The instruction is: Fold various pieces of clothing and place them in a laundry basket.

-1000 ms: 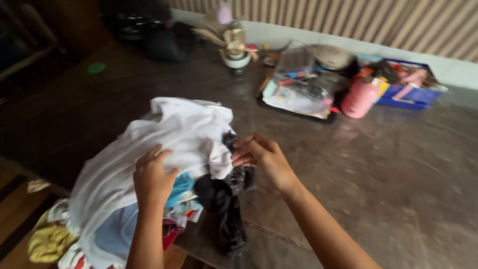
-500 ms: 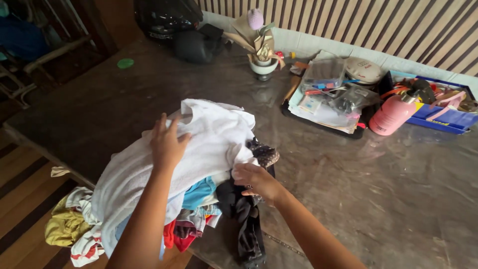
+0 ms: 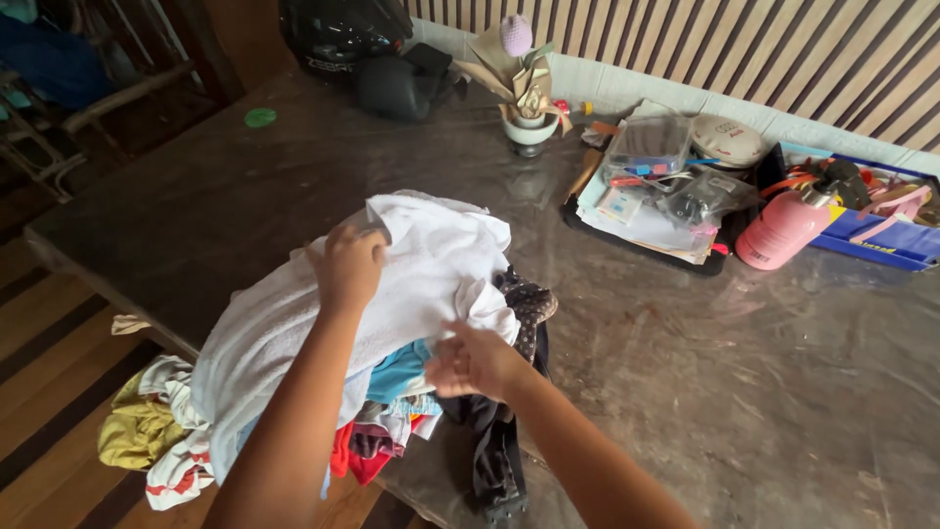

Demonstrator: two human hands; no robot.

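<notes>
Observation: a heap of clothes sits at the near-left corner of the dark table [image 3: 245, 196], part of it spilling over the edge toward the wooden floor. On top lies a white towel [image 3: 431, 245]. Under it show a teal garment [image 3: 397, 372], something red [image 3: 352, 460], and a black garment [image 3: 494, 446] hanging off the table edge. A dark spotted cloth [image 3: 529, 304] pokes out at the right of the heap.

Left hand [image 3: 348, 266]: fingers curled, bunching the upper part of the white towel; it reads as a grip, not a flat rest. Right hand [image 3: 470, 360]: lower on the heap, near the towel's loose corner, fingers partly spread; whether it holds any cloth cannot be told. The two hands are apart, one high on the towel, one low.

Judgement: the step in hand looks like taking the towel off the heap. The next move calls for a second firm hold on the lower corner, then a lift clear of the clothes beneath.

Far side: pink bottle [image 3: 778, 230], black tray of clutter [image 3: 627, 235], blue box [image 3: 886, 240], white vase [image 3: 529, 127].
</notes>
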